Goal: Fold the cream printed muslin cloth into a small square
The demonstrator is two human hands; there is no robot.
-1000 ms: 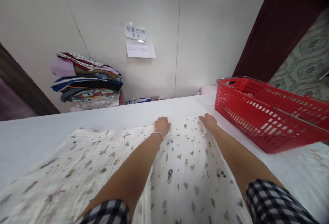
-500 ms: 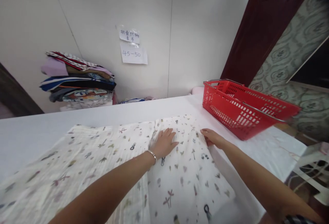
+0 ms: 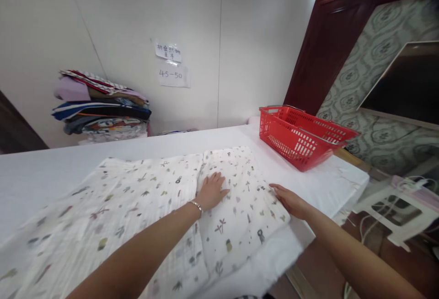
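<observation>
A white cloth (image 3: pixel 130 198) printed with small plants and figures lies spread on the white table (image 3: pixel 41 175). Its right part is folded over into a thicker panel. My left hand (image 3: pixel 211 191), a thin bracelet on the wrist, rests flat on that folded panel with the fingers spread. At the panel's right edge my right hand (image 3: pixel 290 200) lies palm down, fingers stretched out along the cloth's border. Neither hand holds anything.
A red plastic basket (image 3: pixel 299 135) stands on the table at the far right. A stack of folded fabrics (image 3: pixel 101 104) sits against the wall at the back left, under two paper notes (image 3: pixel 169 63). A white stool (image 3: pixel 394 203) stands on the floor to the right.
Both hands have slid back toward me over the folded panel from its far edge. The view has swung right and pulled back, showing more of the table's right end and the floor.
</observation>
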